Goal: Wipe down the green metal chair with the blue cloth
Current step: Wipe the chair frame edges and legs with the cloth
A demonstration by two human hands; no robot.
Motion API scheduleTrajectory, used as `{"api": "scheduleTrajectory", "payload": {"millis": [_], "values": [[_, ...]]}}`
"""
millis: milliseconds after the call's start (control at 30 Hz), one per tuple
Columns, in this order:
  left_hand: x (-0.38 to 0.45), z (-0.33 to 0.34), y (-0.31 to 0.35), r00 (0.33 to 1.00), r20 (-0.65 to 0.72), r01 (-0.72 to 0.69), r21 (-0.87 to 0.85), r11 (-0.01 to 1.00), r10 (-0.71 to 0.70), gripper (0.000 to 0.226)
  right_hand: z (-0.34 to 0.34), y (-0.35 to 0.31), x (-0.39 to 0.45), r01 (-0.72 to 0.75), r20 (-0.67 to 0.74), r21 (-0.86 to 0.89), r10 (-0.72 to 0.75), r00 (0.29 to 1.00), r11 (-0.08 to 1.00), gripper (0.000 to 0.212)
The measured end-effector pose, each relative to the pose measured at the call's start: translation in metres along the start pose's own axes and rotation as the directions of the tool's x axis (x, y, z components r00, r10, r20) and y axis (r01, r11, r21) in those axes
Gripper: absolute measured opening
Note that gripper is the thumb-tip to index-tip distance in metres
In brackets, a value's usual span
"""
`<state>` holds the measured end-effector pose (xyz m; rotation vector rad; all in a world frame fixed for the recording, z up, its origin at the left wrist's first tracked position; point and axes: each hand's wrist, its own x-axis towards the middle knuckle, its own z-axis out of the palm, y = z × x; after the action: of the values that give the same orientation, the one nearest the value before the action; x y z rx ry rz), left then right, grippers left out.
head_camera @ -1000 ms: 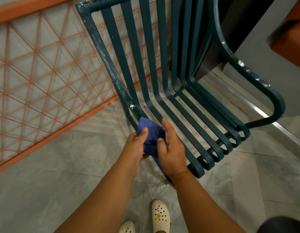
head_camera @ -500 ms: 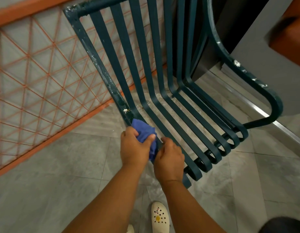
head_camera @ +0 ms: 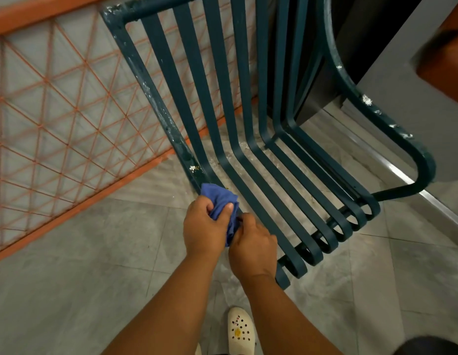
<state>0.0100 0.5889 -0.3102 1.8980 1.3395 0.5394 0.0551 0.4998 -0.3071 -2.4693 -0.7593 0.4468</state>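
The chair (head_camera: 248, 155) fills the upper centre and right of the frame, a fence (head_camera: 56, 111) at its left. Both hands sit at centre on the seat's left edge, cloth (head_camera: 220, 201) between them. A shoe (head_camera: 240, 329) lies bottom centre on the floor (head_camera: 69, 290).

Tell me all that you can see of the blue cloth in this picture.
The blue cloth is soft, plain fabric, crumpled into a small bunch. The left hand grips it, thumb on top, and the right hand holds its lower end. It lies against the left edge of the green chair, where the back bends into the seat, just below a white speck on the frame. Much of it is hidden by the hands.
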Motion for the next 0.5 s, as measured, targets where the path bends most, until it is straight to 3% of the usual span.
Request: {"api": "scheduleTrajectory", "payload": {"millis": [133, 267, 367, 433, 500], "values": [[-0.017, -0.002, -0.005, 0.995, 0.063, -0.080, 0.040, 0.996, 0.077, 0.033, -0.001, 0.000, -0.002, -0.002, -0.041, 0.097, 0.006, 0.999, 0.995, 0.032], [-0.007, 0.004, -0.001, 0.991, -0.060, 0.116, -0.100, 0.988, -0.122, 0.033, 0.003, 0.003, -0.002, -0.014, -0.046, 0.090, 0.018, 0.999, 0.996, 0.021], [0.006, 0.013, 0.009, 0.918, -0.119, 0.329, -0.311, 0.892, -0.380, 0.030, 0.003, 0.003, -0.002, -0.008, -0.073, 0.103, 0.016, 0.997, 0.995, 0.018], [0.009, 0.017, 0.009, 0.906, -0.105, 0.368, -0.288, 0.884, -0.411, 0.036, 0.002, 0.003, -0.002, 0.004, -0.084, 0.111, 0.006, 0.996, 0.994, 0.018], [0.000, 0.017, 0.007, 0.934, -0.103, 0.315, -0.206, 0.926, -0.341, 0.037, 0.001, 0.002, -0.002, 0.011, -0.086, 0.124, 0.000, 0.996, 0.992, 0.018]]}}
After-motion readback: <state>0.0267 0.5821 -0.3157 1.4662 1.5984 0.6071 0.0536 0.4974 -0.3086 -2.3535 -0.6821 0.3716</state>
